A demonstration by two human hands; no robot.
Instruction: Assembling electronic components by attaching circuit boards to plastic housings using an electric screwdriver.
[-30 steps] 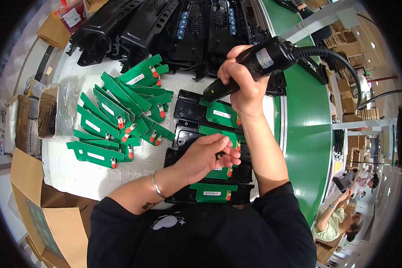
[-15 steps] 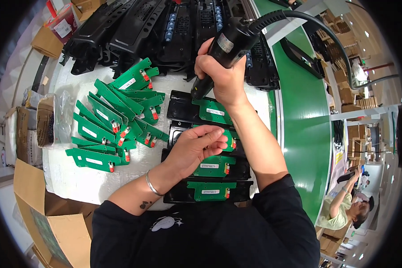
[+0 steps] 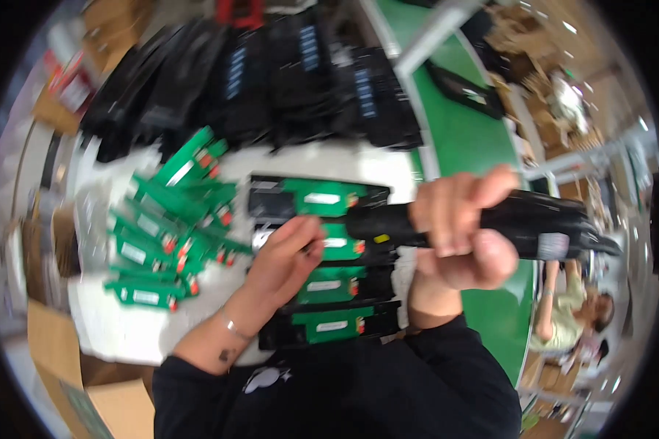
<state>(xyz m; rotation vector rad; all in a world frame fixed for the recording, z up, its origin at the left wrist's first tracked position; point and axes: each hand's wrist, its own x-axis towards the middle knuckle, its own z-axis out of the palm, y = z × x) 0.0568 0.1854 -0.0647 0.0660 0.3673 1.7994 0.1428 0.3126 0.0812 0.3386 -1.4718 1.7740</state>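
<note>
My right hand (image 3: pixel 458 230) grips a black electric screwdriver (image 3: pixel 538 223), held nearly level above the work with its tip end toward my left hand. Thumb and fingers of my left hand (image 3: pixel 282 260) are pinched together near that tip; anything between them is too small and blurred to make out. Beneath my hands, several black plastic housings (image 3: pixel 271 205) lie in a column, each with a green circuit board (image 3: pixel 321 197) on it. The second board (image 3: pixel 337 245) from the far end lies nearest my left fingertips, partly covered by the tool.
Loose green circuit boards (image 3: pixel 146 223) lie heaped on the white surface to the left. Black plastic frames (image 3: pixel 285 95) stand along the back. A green conveyor belt (image 3: pixel 461 139) runs on the right. An opened cardboard box (image 3: pixel 58 351) is at lower left. A person (image 3: pixel 567 314) sits far right.
My right hand has swung the screwdriver from upright at the far housing to nearly level, nearer and to the right. My left hand has shifted slightly left, still pinched. The view has moved.
</note>
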